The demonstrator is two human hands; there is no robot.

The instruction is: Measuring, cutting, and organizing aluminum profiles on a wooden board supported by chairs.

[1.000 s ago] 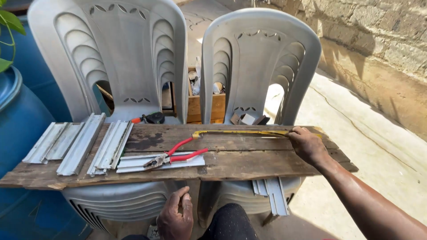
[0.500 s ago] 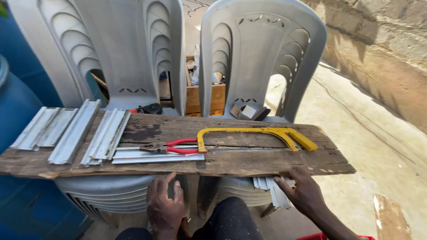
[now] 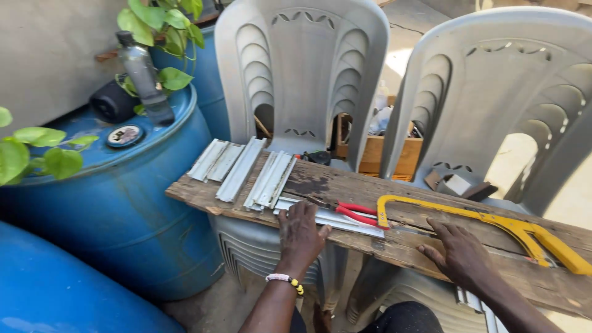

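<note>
Plank: weathered wooden board (image 3: 345, 185) lies across the seats of two grey plastic chairs (image 3: 302, 68), and both your hands rest on its near edge.
Left hand: your left hand (image 3: 300, 233) lies flat and palm down, fingers spread a little, gripping nothing; its fingertips touch the near end of a pale metal strip (image 3: 327, 217).
Left wrist: a beaded band (image 3: 285, 280), mostly white with a few yellow and dark beads, sits just behind that hand.
Right hand: your right hand (image 3: 461, 253) is also flat and palm down on the plank, fingers loosely open and empty.
Hacksaw: a yellow-framed hacksaw (image 3: 493, 225) lies on the plank just beyond your right hand; its blade runs close by your fingertips, but you cannot tell whether they touch it. Its handle points away to your right.
Snips: red-handled snips (image 3: 354, 214) lie between your two hands, on top of the metal strip, with the handles towards the hacksaw.
Profiles: a row of short grey metal channel pieces (image 3: 243, 169) lies beyond and left of your left hand, well clear of it.
Barrel: a blue drum (image 3: 117, 203) stands left of the plank, near your left arm, with green leaves (image 3: 37, 151) over it.
Box: a wooden box (image 3: 382, 154) shows between the chair backs, beyond both hands.
</note>
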